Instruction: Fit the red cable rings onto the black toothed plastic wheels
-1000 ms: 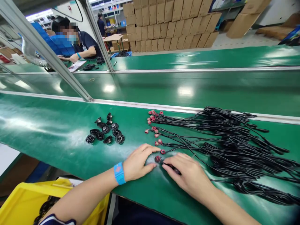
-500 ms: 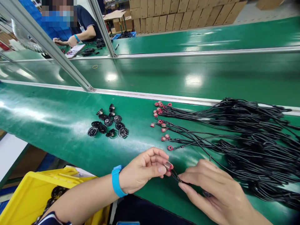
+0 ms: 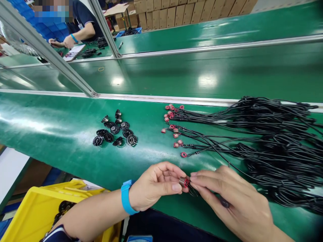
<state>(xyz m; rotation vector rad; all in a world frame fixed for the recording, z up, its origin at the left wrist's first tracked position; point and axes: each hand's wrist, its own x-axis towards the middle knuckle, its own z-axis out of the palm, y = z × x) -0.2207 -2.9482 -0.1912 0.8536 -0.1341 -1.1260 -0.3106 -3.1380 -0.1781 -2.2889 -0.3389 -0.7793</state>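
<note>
My left hand [image 3: 154, 188], with a blue band at its wrist, pinches a small motor stator [image 3: 184, 182] between thumb and fingers. Copper-coloured windings and a red end show on it. Thin dark wires [image 3: 193, 190] run from the stator toward my right hand [image 3: 233, 198]. That hand is closed on the cable, its thumb and fingertips right beside the stator's red end. A dark cable piece [image 3: 224, 202] pokes out below its fingers; the rest of the cable is hidden by the hand.
Several more stators [image 3: 176, 135] lie beyond my hands, their black cables [image 3: 275, 148] heaped at right. Toothed black rotor caps [image 3: 115, 129] form a group at left. A yellow bin [image 3: 24, 215] stands at lower left. Metal posts [image 3: 63, 64] rise beyond; a co-worker [image 3: 84, 30] sits across.
My right hand's fingertips have moved left along the wires, up to the stator. The stator has turned so its red end shows more. The view has shifted slightly.
</note>
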